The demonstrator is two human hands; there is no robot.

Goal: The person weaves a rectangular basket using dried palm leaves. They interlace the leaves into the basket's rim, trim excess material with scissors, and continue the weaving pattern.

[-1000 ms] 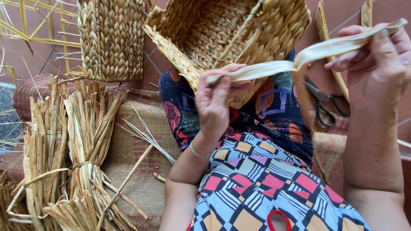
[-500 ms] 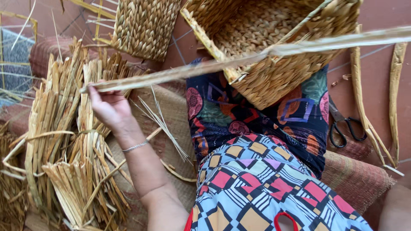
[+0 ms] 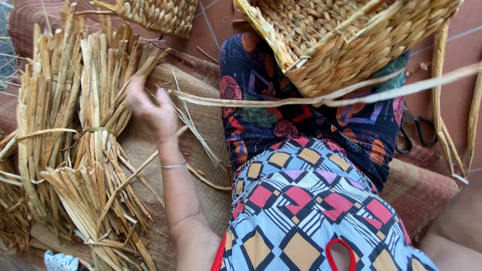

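— How's the light?
— Soft, even daylight; bright, with no glare. Shadows are faint, only gathering between the straw bundles [image 3: 95,150] at the mat's [image 3: 201,130] left edge.
— Sharp?
— Mostly. The left hand [image 3: 150,108] is smeared by motion blur, fingers indistinct. The patterned cloth [image 3: 311,200] is crisp. The basket [image 3: 346,45] near the top edge bows slightly from wide-lens distortion.
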